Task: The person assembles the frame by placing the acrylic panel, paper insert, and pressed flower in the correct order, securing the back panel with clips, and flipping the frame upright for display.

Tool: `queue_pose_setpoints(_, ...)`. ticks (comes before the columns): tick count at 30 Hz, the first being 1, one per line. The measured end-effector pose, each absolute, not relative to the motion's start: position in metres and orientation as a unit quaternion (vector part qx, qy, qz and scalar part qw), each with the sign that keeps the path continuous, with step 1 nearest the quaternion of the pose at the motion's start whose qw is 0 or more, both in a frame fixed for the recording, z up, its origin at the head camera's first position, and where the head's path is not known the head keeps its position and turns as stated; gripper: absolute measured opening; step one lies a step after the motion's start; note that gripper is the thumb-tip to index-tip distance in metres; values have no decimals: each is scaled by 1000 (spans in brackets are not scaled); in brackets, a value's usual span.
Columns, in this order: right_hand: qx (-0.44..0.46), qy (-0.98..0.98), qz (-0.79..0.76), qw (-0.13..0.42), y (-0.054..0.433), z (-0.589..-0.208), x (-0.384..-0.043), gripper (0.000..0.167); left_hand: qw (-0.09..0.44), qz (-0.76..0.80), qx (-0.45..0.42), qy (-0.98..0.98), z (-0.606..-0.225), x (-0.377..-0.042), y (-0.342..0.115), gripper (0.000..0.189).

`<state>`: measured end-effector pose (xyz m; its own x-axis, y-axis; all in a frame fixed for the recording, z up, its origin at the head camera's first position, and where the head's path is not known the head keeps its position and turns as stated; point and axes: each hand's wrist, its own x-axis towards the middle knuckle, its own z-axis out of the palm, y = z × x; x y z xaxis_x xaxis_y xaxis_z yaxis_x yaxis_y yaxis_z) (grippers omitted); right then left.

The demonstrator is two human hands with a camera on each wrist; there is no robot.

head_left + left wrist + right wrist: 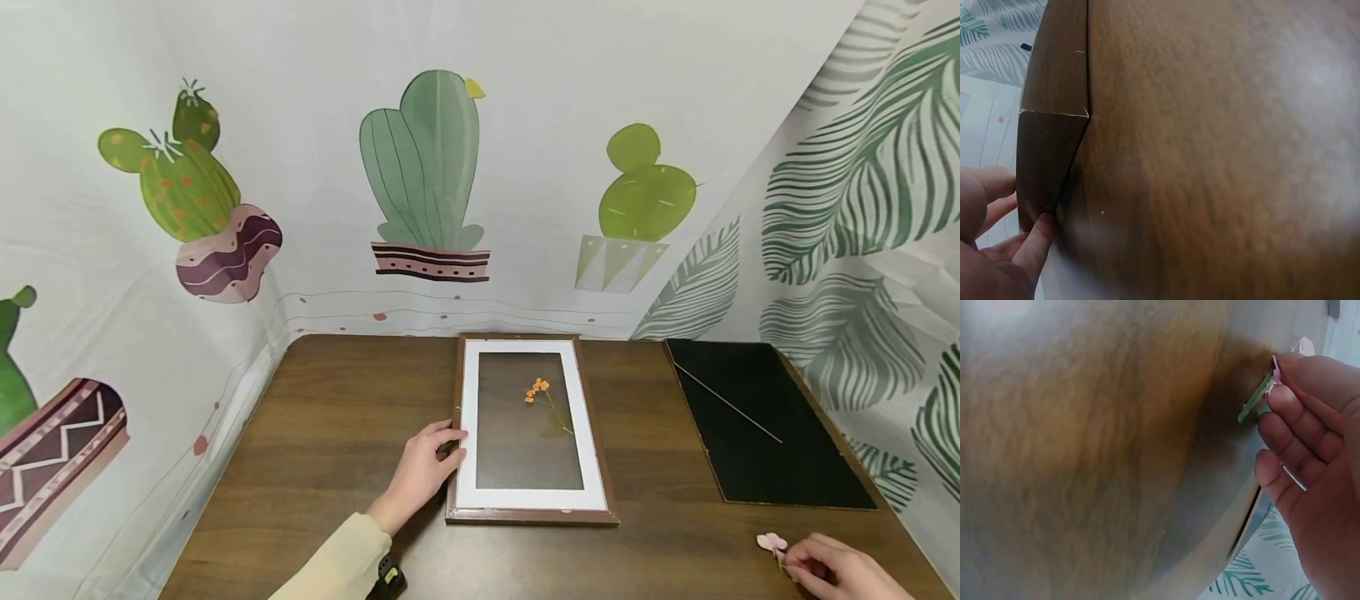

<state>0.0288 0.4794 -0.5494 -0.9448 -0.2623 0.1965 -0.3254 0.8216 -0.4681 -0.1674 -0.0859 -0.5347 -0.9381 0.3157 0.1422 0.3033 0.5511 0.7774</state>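
A brown picture frame [529,514] with a white mat lies at the table's middle. Inside it is a pressed orange flower [538,390] on a thin stem, right of centre. My left hand [423,471] holds the frame's left edge: some fingertips lie over its top, and a finger touches the side low down near the tabletop [1210,156]. At the front right, my right hand [843,567] pinches a small pink flower [771,542] between thumb and index finger. Its green stem [1254,400] sticks out past the fingertips in the right wrist view; the other fingers are loosely bent.
A black backing board [765,450] lies at the right of the table, beyond my right hand. Across it rests a thin metal rod [727,402], perhaps tweezers. White cloth [540,150] printed with cacti and leaves hangs behind and beside the table.
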Motion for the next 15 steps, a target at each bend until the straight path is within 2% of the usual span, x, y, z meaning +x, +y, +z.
queue_pose_setpoints(10,176,-947,259,65,473,-546,22,46,2,440,177,880,-534,-168,-86,23)
queue_pose_setpoints(15,110,-959,259,-25,479,-537,22,25,11,445,173,879,-534,-168,-85,23)
